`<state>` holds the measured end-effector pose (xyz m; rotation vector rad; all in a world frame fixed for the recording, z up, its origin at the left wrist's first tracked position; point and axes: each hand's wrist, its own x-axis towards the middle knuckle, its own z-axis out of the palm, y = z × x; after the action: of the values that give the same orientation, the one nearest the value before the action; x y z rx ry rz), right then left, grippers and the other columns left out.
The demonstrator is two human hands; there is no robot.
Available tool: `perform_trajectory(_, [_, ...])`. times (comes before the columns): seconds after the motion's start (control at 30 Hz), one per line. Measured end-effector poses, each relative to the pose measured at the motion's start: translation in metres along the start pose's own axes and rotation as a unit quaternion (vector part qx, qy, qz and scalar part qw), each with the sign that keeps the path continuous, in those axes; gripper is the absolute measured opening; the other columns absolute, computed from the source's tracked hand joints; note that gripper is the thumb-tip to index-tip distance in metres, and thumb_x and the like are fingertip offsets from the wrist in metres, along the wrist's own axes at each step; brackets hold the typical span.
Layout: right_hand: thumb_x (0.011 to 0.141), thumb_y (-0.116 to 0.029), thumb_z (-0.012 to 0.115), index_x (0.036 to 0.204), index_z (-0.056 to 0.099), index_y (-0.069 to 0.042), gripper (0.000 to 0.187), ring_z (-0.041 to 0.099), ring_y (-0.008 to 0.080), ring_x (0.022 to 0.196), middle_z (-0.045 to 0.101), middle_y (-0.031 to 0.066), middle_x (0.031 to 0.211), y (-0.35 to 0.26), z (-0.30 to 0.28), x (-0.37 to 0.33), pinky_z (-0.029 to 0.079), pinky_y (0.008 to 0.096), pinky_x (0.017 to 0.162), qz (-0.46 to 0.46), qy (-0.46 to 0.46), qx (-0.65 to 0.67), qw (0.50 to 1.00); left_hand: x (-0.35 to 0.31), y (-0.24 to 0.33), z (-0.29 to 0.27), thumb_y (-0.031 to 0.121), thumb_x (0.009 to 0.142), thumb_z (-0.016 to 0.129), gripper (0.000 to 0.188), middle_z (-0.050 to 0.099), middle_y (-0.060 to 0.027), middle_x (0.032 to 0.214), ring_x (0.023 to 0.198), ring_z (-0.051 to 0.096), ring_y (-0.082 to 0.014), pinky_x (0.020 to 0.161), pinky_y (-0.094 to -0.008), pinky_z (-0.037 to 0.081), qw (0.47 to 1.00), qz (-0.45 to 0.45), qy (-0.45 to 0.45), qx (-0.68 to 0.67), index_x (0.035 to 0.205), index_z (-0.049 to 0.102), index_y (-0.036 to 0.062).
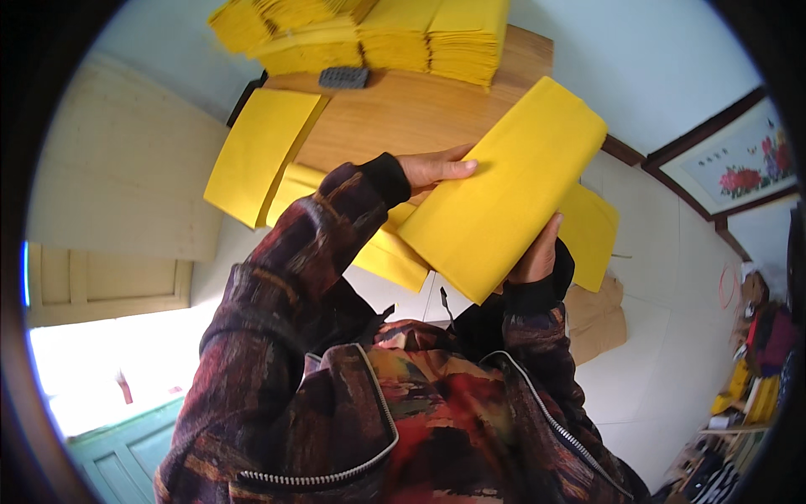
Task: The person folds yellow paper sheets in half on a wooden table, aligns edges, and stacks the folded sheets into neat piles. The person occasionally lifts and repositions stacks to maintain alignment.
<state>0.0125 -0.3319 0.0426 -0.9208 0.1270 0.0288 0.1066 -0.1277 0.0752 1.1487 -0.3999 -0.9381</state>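
Note:
A thick, folded bundle of yellow sheets (512,189) is held up at a slant above the near side of the wooden table. My left hand (437,170) grips its left long edge, thumb on top and fingers tucked below. On the opposite side, my right hand (537,254) closes round the lower right edge, most of its palm hidden under the bundle. More yellow sheets lie near my hands: a flat piece (262,151) on the table's left corner, a strip (393,256) below my left wrist, and another piece (590,233) partly hidden behind my right hand.
Tall stacks of yellow sheets (395,38) stand along the far side of the wooden table (386,126), with a dark grey block (344,78) before them. A brown cardboard-like piece (598,319) lies at lower right. A framed flower picture (739,160) leans at right; clutter fills the far right.

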Motion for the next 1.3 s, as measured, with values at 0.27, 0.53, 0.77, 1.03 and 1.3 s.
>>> perform_trajectory(0.27, [0.096,-0.062,0.028,0.142,0.033,-0.009,0.07,0.044,0.026,0.124,0.039,0.0117,0.141,-0.006,0.008,0.01,0.036,0.038,0.104,0.061,0.016,0.078,0.995,-0.006,-0.02,0.011,0.057,0.089,0.053,0.083,0.034,-0.0124,0.147,0.135,0.035,-0.0217,0.108,-0.0365,0.035,0.991,0.069,0.032,-0.114,0.149,0.02,0.0119])
perform_trajectory(0.53, [0.096,-0.06,0.03,0.14,0.035,-0.01,0.067,0.046,0.0253,0.122,0.043,0.0122,0.138,-0.01,-0.028,0.032,0.038,0.0374,0.102,0.021,-0.001,-0.097,0.995,0.005,-0.037,0.021,0.058,0.09,0.05,0.074,0.043,-0.0127,0.142,0.129,0.043,-0.0208,0.106,-0.035,0.037,0.976,0.085,0.081,-0.182,0.143,0.035,0.0084])
perform_trajectory(0.77, [0.096,-0.059,0.031,0.139,0.037,-0.011,0.064,0.048,0.026,0.12,0.045,0.0117,0.137,-0.003,-0.042,0.038,0.041,0.0399,0.1,-0.005,-0.054,-0.131,0.99,0.0,-0.039,0.017,0.058,0.092,0.046,0.071,0.045,-0.0089,0.139,0.125,0.045,-0.0177,0.102,-0.0339,0.04,0.977,0.094,0.11,-0.157,0.145,0.029,0.014])
perform_trajectory(1.03, [0.097,-0.058,0.028,0.14,0.037,-0.011,0.064,0.048,0.0271,0.12,0.045,0.0112,0.137,0.0,-0.049,0.038,0.042,0.0408,0.1,-0.015,-0.037,-0.12,0.992,-0.041,-0.028,0.016,0.049,0.095,0.048,0.064,0.037,-0.0095,0.145,0.126,0.043,-0.0231,0.103,-0.036,0.034,0.957,0.04,0.282,-0.053,0.144,0.033,0.0105])
perform_trajectory(1.3, [0.099,-0.055,0.026,0.14,0.037,-0.01,0.062,0.047,0.0265,0.121,0.044,0.0116,0.138,0.018,-0.088,0.054,0.041,0.0398,0.1,-0.009,-0.096,-0.046,0.994,-0.181,-0.08,0.021,0.032,0.096,0.052,0.035,0.061,-0.0084,0.116,0.104,0.059,-0.0169,0.085,-0.0298,0.048,0.981,0.028,0.187,-0.036,0.115,0.057,0.0034])
